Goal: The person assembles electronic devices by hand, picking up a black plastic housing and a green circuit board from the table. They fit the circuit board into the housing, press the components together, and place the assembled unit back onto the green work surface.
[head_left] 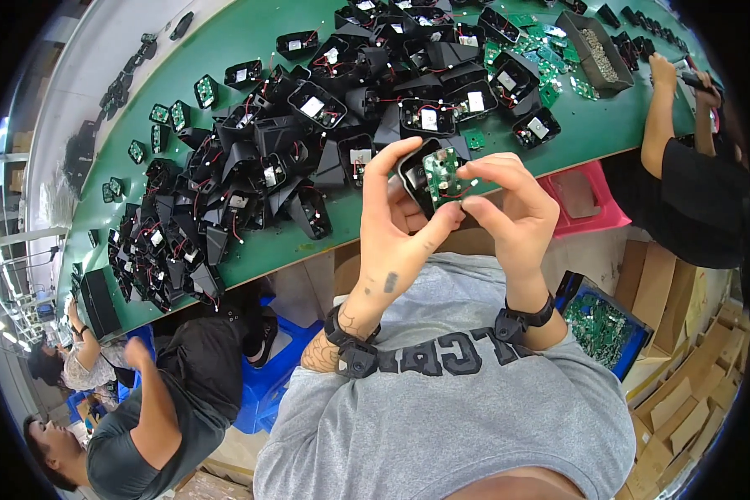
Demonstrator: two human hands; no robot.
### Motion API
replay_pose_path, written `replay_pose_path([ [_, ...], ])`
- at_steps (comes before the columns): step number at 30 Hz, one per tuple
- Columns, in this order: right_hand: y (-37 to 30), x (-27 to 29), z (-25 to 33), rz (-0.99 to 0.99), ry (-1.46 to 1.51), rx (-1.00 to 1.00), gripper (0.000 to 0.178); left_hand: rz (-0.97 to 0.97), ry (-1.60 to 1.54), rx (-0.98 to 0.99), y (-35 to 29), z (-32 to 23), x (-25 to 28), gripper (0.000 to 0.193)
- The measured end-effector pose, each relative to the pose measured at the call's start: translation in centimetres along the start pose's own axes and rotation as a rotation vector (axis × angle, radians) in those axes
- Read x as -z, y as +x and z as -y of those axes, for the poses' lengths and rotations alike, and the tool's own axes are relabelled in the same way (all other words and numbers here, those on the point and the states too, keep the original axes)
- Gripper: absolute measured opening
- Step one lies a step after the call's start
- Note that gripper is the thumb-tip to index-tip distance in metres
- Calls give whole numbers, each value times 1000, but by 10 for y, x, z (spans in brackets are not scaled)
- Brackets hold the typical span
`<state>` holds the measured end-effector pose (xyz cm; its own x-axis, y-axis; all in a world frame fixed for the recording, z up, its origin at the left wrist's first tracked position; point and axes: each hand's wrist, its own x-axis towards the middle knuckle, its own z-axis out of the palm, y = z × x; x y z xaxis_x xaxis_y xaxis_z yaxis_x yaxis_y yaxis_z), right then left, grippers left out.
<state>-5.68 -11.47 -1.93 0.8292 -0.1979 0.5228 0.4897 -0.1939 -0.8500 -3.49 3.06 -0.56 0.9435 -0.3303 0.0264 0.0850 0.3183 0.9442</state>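
My left hand (400,221) is wrapped round a black plastic housing (410,173), held up just off the table's near edge. A green circuit board (443,173) sits tilted at the housing's open face, and my left thumb reaches its lower edge. My right hand (521,204) is closed in a pinch at the board's right side. Between its thumb and forefinger shows a small white wire plug (474,182), with a red wire beside it. The fingertips partly cover the plug. How far the board sits inside the housing is hidden.
Black housings (317,104) with red wires are heaped across the green table (325,243). Loose circuit boards (550,62) lie beside a grey bin of small parts (615,79). A pink stool (608,212) and a blue crate of boards (633,350) stand right. Co-workers sit on both sides.
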Motion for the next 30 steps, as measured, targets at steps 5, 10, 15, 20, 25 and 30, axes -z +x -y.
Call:
replay_pose_path([
  [5, -3, -8, 1, -54, 33, -104, 16, -59, 174, -180, -1, 11, -1, 56],
  [10, -5, -13, 13, -14, 205, -358, 15, -103, 308, -333, 2, 19, 3, 52],
  [15, -8, -18, 7, -183, 424, -602, 12, -97, 399, -423, 0, 22, 4, 53],
  [20, -9, -18, 4, -104, 385, -515, 4, -76, 496, -471, 3, 22, 8, 55],
  [25, -11, -20, 1, -22, 473, -611, 8, -45, 606, -554, 4, 24, 12, 53],
  [30, -9, -20, 3, -2, 514, -664, 10, -31, 680, -626, 7, 27, 17, 51],
])
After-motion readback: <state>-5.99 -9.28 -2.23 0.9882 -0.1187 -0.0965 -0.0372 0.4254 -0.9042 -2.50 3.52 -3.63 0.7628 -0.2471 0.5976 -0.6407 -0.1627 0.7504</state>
